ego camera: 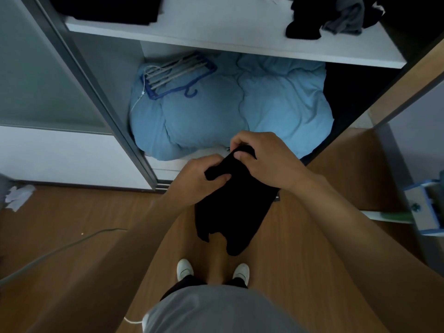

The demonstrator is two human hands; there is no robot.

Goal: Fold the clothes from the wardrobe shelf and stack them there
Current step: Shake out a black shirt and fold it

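Observation:
A black garment (230, 212) hangs in front of me over the wooden floor, held at its top edge by both hands. My left hand (199, 175) pinches the left part of that edge between thumb and fingers. My right hand (262, 155) grips the right part, its fingers curled over the cloth. The white wardrobe shelf (216, 34) runs across the top. On it, a dark folded stack (108, 8) lies at the left and a loose heap of black and grey clothes (336, 18) at the right.
Below the shelf a light blue duvet (228, 109) fills the wardrobe bottom, with blue hangers (177, 75) on it. A sliding door frame (96, 92) stands at the left. A cable (60, 248) crosses the floor, crumpled paper (18, 195) lies far left, and a blue-white object (427, 210) sits at the right.

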